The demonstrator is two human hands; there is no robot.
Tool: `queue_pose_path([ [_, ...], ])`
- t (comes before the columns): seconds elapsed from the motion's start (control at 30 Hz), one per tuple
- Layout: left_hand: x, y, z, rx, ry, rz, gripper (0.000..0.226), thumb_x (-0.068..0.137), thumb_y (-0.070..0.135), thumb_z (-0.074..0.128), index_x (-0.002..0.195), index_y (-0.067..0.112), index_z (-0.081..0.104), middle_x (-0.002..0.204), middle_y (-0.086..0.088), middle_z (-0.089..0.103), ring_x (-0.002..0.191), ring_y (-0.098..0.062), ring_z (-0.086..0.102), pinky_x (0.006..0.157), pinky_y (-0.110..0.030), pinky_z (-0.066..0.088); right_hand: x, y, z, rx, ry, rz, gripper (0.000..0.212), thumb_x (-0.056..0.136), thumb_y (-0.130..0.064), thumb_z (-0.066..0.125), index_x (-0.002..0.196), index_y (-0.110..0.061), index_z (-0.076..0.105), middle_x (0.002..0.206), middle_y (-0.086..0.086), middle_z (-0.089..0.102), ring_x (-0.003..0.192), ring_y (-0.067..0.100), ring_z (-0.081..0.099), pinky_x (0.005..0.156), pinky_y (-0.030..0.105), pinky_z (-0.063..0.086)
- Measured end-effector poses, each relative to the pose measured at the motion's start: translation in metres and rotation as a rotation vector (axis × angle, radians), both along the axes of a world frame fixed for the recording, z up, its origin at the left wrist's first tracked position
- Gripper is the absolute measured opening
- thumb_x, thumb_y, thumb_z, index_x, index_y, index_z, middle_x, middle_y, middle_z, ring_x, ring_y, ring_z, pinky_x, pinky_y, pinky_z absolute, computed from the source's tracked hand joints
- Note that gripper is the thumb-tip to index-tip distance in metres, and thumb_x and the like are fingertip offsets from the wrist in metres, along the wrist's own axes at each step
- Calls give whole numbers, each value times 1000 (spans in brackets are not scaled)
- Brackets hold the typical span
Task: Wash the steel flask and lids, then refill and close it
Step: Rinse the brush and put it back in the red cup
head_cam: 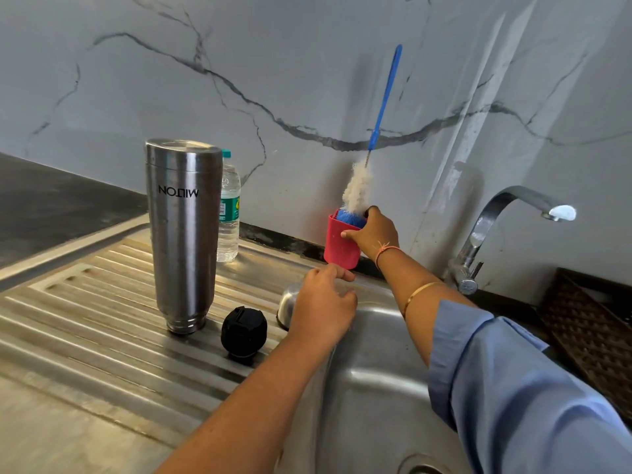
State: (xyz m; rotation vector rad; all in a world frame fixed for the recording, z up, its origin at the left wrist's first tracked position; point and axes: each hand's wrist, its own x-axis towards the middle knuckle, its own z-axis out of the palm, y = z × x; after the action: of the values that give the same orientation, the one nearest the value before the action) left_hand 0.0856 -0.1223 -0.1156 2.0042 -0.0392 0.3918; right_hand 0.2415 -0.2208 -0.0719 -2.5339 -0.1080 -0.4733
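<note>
plastic water bottle (228, 213), upright on ribbed drainboard; red cup (337, 251) near marble wall, containing blue-handled bottle brush (385, 97); steel tap (496, 213); brown woven tray (588, 323), far right.

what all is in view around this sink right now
steel flask: one, silver, upside down on the drainboard
black lid: one, black, on the drainboard right of the flask
steel lid: one, silver, at the sink edge, partly hidden by the left hand
water bottle: one, clear with teal cap, behind the flask
red cup: one, red, by the wall
bottle brush: one, blue handle, white bristles, in the red cup
tap: one, chrome, right of the sink
sink: one, steel, centre
basket: one, brown, far right
left hand: one, fingers curled over the steel lid, grip unclear
right hand: one, fingers round the red cup
</note>
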Motion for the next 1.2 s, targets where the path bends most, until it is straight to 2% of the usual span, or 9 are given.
queue_pose_path([
  [0.17,-1,-1,0,17,-15,-7,21,89,20,59,108,27,59,123,3,51,94,-3,46,68,-16,34,-4,-4,-2,2,22,17,62,79,-32,75,127,-7,45,128,12,57,113,32,56,91,36,46],
  [0.33,-1,-2,0,6,8,6,18,88,20,59,104,30,58,123,5,53,104,-9,53,78,-20,36,-7,-8,-3,21,32,46,56,82,-25,73,128,-7,45,130,13,56,114,32,56,95,37,46],
  [0.5,0,-1,0,-2,12,3,18,89,21,60,103,31,57,124,6,52,100,-6,50,80,-21,38,-6,-8,-2,24,43,56,55,84,-22,71,129,-7,45,131,13,56,115,32,56,97,38,45],
  [0.7,1,0,-2,-18,28,6,19,88,20,61,102,32,57,123,6,54,110,-11,52,89,-27,43,-10,-10,-4,5,31,55,56,84,-23,71,130,-9,43,132,11,55,116,31,55,96,37,45],
  [0.97,1,-2,0,-4,26,14,19,88,22,61,105,30,57,123,6,54,99,-6,49,77,-22,38,-13,-12,2,-28,-3,43,58,84,-25,71,131,-8,42,135,11,53,118,32,54,97,38,45],
  [1.2,0,-2,0,-5,23,8,19,88,21,62,101,33,54,124,6,53,102,-6,48,79,-22,38,-14,-13,0,-14,1,60,56,84,-26,70,130,-9,44,133,10,55,117,31,56,98,38,45],
])
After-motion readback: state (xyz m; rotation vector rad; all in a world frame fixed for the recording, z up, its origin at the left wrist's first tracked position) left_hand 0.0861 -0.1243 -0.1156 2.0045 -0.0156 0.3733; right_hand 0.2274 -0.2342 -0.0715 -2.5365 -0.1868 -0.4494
